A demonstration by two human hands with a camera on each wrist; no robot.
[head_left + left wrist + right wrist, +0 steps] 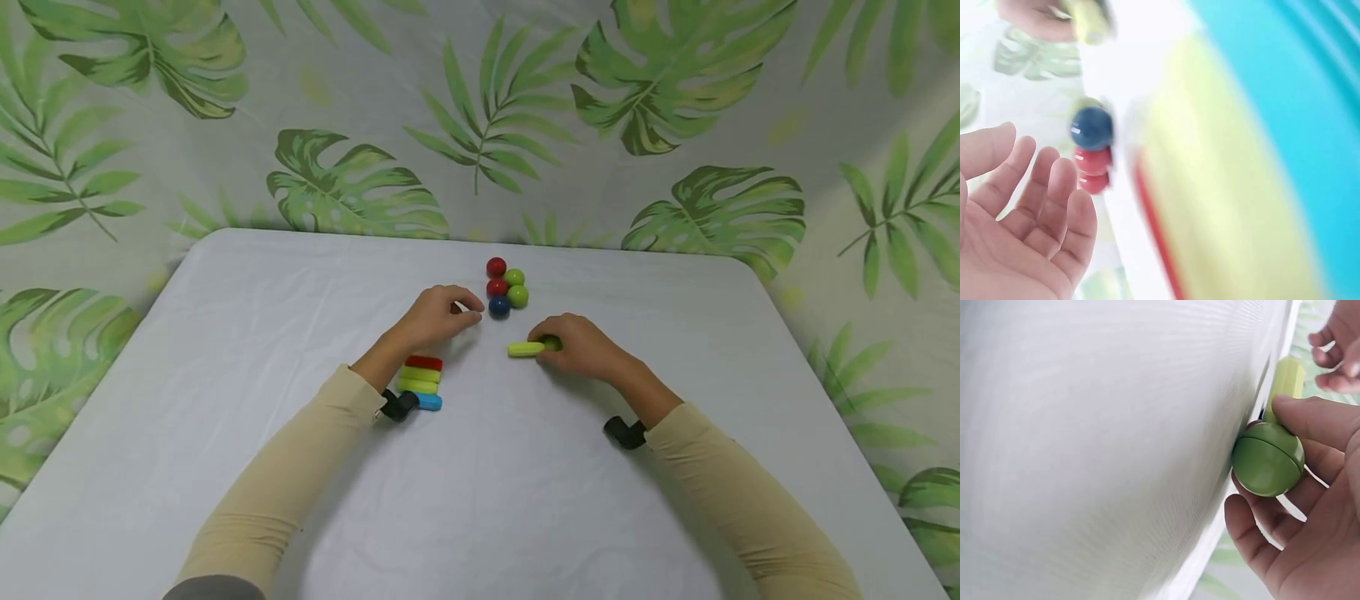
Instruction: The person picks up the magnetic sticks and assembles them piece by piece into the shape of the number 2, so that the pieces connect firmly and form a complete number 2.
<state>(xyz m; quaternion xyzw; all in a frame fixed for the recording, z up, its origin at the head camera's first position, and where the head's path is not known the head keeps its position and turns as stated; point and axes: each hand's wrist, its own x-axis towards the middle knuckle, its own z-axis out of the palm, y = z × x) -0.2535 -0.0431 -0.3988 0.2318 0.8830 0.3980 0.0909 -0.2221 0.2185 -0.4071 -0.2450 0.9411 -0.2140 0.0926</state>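
My right hand (583,346) grips a yellow-green stick (525,349) with a green ball (1266,465) at its near end. In the right wrist view the thumb presses along the stick, and a seam runs round the ball. Empty, with loosely bent fingers, my left hand (442,317) hovers just left of a blue ball (499,307). Behind that ball are two red balls (496,267) and two green balls (517,296), grouped close together. Under the left wrist lie short sticks side by side: a red stick (423,362), yellow-green sticks (418,387) and a blue stick (429,402).
A white-covered table (480,500) carries everything. Behind it hangs a leaf-patterned cloth (360,183). Each wrist wears a black camera mount, the left mount (399,405) partly covering the stick row. In the left wrist view the sticks loom large and blurred.
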